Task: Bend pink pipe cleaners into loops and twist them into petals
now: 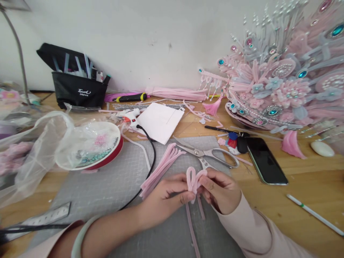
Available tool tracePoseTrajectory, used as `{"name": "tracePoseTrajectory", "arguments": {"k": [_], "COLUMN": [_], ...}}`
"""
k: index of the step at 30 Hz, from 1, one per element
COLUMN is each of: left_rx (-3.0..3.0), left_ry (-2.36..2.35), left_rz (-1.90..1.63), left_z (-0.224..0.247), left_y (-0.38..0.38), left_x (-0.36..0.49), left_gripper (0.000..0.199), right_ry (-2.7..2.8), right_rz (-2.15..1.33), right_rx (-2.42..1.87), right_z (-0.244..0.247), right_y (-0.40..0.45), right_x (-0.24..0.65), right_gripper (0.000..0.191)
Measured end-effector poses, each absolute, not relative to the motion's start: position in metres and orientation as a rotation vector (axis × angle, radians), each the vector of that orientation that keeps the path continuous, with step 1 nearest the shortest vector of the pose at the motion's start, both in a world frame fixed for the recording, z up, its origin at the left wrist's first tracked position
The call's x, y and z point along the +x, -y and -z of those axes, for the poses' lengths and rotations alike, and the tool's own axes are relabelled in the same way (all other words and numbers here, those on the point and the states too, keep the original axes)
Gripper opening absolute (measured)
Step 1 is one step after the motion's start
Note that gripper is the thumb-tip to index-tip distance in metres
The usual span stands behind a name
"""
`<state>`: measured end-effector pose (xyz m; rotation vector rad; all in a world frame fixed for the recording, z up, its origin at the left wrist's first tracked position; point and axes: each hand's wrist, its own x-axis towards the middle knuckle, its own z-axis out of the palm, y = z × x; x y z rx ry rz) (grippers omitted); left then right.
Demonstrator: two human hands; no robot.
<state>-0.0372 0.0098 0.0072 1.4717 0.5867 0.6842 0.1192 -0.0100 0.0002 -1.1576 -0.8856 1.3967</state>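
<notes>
A pink pipe cleaner (191,179), bent into two loops at its top, is held between both hands above the grey cutting mat (113,200). My left hand (168,195) pinches the base of the left loop between thumb and fingers. Thumb and fingers of my right hand (221,190) close on the right loop. Two thin stems hang down below the hands. Just beyond my left hand lies a bundle of pink pipe cleaners (162,168). Silver scissors (205,153) rest open behind my right hand.
A white hot glue gun (131,118) with a black cord lies by a white card (160,122). At left stands a red-rimmed bowl (118,148) of beads. A large pink headdress (268,82), a phone (267,161) and a white pen (314,214) occupy the right.
</notes>
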Motion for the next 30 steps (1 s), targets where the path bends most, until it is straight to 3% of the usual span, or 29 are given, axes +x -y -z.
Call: {"name": "tracePoseTrajectory", "arguments": {"k": [4, 10, 30], "left_rx": [1.505, 1.483, 1.267], "left_ry": [-0.615, -0.547, -0.45], "left_rz": [-0.688, -0.629, -0.532], "left_z": [-0.007, -0.009, -0.005], "left_y": [-0.01, -0.01, -0.007], "left_x": [-0.036, -0.036, -0.039], "left_gripper": [0.022, 0.025, 0.024], "right_ry": [0.889, 0.701, 0.536], "right_rz": [-1.357, -1.795, -2.044], "right_rx": [-1.151, -1.055, -0.963], "right_z": [0.002, 0.0, 0.012], "right_y": [0.013, 0.007, -0.002], "right_x": [0.115, 0.12, 0.12], "right_gripper": [0.021, 0.03, 0.037]}}
